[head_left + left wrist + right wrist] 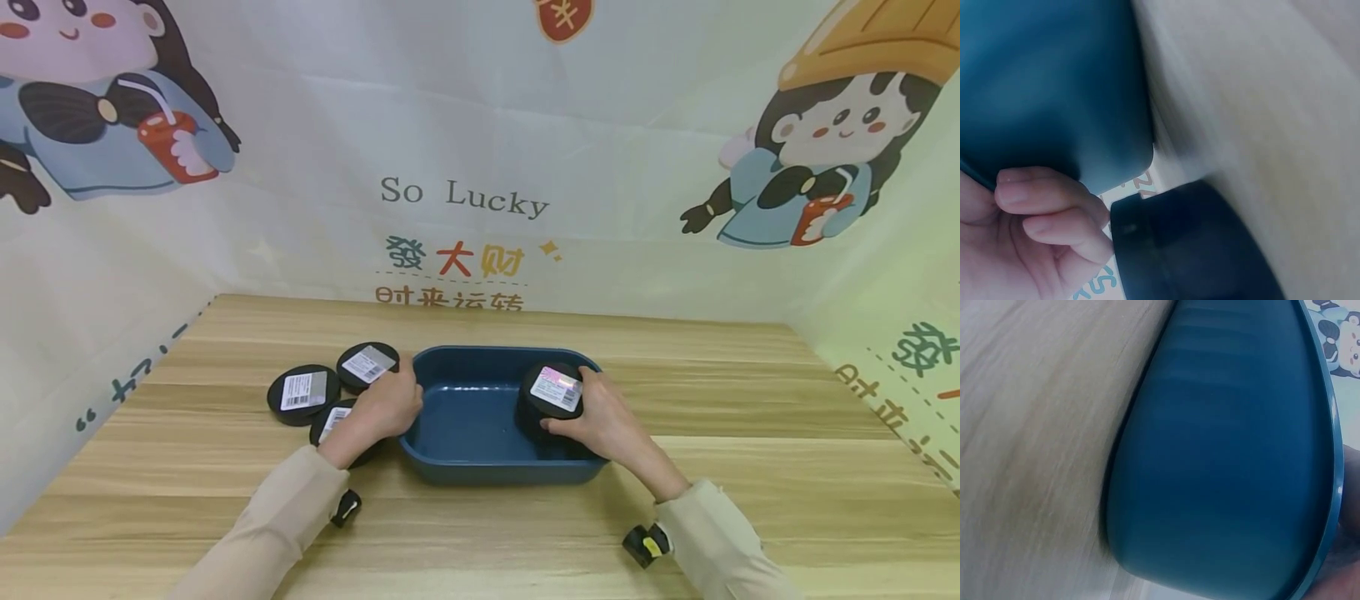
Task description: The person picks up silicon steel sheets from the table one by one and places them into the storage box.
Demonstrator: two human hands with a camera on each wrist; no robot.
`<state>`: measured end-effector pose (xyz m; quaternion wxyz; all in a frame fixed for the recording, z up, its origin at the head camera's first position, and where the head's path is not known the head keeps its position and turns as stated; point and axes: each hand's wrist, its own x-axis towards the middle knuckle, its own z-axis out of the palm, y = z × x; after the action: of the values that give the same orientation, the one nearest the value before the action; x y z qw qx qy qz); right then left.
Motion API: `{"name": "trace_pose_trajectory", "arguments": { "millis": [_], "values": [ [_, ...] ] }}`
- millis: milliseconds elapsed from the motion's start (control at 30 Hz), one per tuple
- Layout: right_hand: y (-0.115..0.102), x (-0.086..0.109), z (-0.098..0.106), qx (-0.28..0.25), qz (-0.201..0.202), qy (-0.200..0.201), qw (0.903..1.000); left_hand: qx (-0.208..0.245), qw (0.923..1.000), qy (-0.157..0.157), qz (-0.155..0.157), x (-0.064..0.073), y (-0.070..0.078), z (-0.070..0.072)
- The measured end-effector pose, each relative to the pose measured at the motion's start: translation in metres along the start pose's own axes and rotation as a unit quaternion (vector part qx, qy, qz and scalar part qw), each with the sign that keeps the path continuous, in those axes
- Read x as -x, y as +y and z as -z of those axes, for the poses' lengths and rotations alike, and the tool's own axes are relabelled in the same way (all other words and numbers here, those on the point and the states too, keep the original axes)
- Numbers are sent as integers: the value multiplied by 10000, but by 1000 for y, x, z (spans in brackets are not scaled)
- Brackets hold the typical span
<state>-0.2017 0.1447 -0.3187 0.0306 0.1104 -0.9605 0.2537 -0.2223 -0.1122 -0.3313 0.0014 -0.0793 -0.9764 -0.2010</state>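
Note:
A blue oblong plastic basin (465,442) sits on the table in the head view. My left hand (390,404) grips its left rim, with curled fingers (1047,197) against the outer wall in the left wrist view. Inside the basin's right end, my right hand (600,417) holds a round black tub (551,404) with a white label on top, thumb at the near side and fingers at the far side. What lies under that tub is hard to make out. In the right wrist view, the basin's wall (1222,469) hides most of the hand.
Left of the basin lie more round black labelled tubs: one at the far left (300,396), one behind the left hand (363,364), and one partly under the left forearm (330,422). A printed cloth (465,125) hangs behind the wooden table (720,400).

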Motion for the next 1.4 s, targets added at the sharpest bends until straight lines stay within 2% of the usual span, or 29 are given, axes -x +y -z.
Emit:
{"name": "trace_pose_trajectory", "arguments": {
  "millis": [400,700,933,1100,1167,1267,1400],
  "values": [
    [-3,-1,-4,191,-83,9,9998,3,10000,-37,77,1,1,1],
    [-2,6,2,-147,-133,-109,9997,-10,10000,-64,68,2,2,1],
    [3,14,11,-300,230,426,9984,1,10000,-53,49,1,2,2],
    [13,20,16,-295,648,858,9938,-19,10000,-16,21,1,2,2],
    [18,21,17,-238,700,938,9928,-21,10000,-23,31,1,2,2],
    [24,23,17,-154,595,859,9944,-26,10000,-42,50,1,1,2],
    [30,24,17,-87,343,532,9980,-24,9999,-79,75,0,1,1]
  ]
}}
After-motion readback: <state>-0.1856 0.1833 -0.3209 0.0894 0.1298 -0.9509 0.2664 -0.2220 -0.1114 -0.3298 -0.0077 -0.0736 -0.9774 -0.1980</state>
